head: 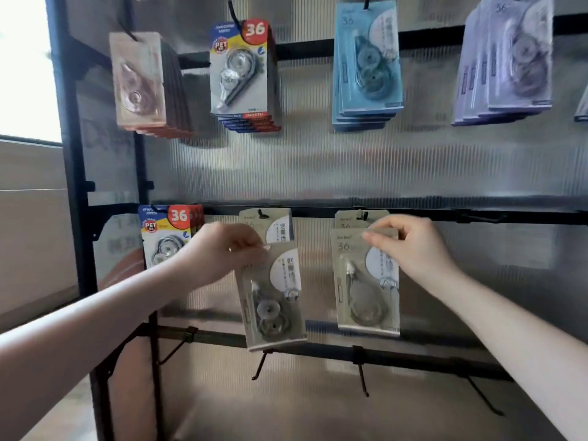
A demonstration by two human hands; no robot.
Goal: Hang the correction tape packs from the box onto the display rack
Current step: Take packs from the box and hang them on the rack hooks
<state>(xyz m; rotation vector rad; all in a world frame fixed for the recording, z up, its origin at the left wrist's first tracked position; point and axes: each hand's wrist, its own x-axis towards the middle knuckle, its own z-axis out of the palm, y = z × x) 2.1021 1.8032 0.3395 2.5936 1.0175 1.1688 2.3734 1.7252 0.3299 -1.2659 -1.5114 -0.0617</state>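
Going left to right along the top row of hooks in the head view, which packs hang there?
Pink packs → blue-and-yellow "36" packs → light blue packs → lilac packs.

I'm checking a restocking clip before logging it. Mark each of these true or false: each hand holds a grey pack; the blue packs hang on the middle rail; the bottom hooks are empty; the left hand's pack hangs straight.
1. Each hand holds a grey pack. True: the left hand pinches one grey pack and the right hand pinches another.
2. The blue packs hang on the middle rail. False: they hang on the top rail.
3. The bottom hooks are empty. True.
4. The left hand's pack hangs straight. False: it is tilted.
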